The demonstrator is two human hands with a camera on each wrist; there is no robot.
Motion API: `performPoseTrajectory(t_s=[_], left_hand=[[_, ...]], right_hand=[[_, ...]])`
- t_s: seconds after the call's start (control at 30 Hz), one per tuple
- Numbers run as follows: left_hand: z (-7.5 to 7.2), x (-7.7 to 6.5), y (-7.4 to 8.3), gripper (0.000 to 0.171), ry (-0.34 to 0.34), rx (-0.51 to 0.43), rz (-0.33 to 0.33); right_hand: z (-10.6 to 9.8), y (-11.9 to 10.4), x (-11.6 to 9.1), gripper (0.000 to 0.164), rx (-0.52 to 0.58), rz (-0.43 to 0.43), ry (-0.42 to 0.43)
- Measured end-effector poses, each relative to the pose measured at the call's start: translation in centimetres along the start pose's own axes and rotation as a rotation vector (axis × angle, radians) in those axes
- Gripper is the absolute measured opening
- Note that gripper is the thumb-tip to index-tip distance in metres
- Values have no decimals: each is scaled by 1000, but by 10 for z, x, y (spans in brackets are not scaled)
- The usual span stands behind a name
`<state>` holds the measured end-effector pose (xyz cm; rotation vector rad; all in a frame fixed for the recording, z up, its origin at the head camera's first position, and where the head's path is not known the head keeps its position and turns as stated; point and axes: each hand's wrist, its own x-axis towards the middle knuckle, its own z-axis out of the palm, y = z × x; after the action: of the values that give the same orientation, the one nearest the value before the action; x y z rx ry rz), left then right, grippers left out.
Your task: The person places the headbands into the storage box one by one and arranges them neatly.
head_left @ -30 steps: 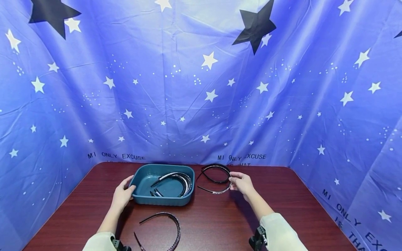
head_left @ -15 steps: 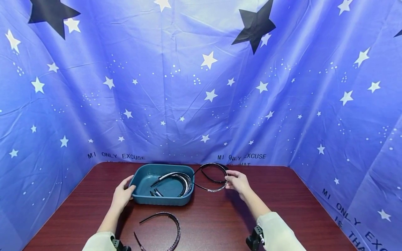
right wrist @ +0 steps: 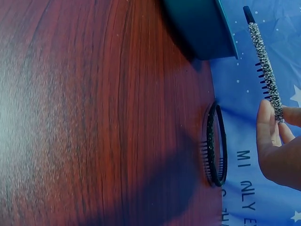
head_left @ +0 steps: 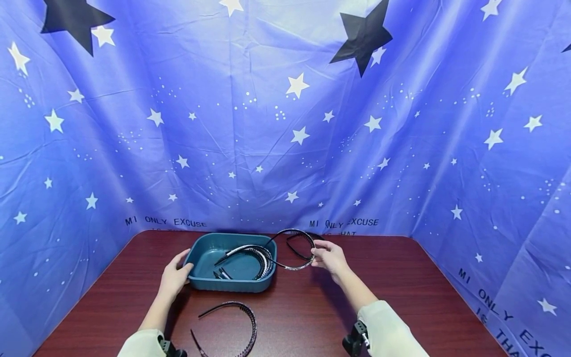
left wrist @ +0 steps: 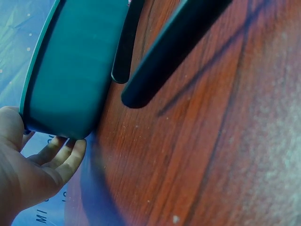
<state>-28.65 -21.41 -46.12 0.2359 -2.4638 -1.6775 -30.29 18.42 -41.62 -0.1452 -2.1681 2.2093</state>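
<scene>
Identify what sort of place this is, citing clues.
Probably a staged recording booth: a star-printed backdrop hangs on three sides of a wood-grain table, plus black wrist-mounted devices.

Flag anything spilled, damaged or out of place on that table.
Nothing looks spilled or damaged. Mildly out of place, perhaps: a patterned headband lies in front of the teal bin and a black headband right of it, while other headbands sit inside.

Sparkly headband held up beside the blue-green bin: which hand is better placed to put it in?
The right hand, probably: it pinches the sparkly headband, whose ends point toward the bin, while the left hand grips the bin's opposite end.
</scene>
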Motion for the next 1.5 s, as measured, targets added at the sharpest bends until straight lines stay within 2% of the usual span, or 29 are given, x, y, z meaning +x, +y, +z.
performPoseTrajectory(t_s=[0.43, 0.67, 0.9, 1.2, 1.5], left_hand=[[0, 0, -1, 50, 1, -8, -9], [0, -1, -1, 50, 7, -12, -7], [0, 0, -2, 50, 20, -12, -1], [0, -1, -1, 50, 15, -19, -4], [0, -1, -2, 50, 16, -12, -6]], right_hand=[[21, -2, -3, 41, 15, 4, -9], [33, -5, -7, 42, 39, -14, -51], [47, -4, -11, 40, 37, -13, -42], [59, -1, -13, 42, 48, -28, -92], [74, -2, -18, 40, 49, -35, -65]])
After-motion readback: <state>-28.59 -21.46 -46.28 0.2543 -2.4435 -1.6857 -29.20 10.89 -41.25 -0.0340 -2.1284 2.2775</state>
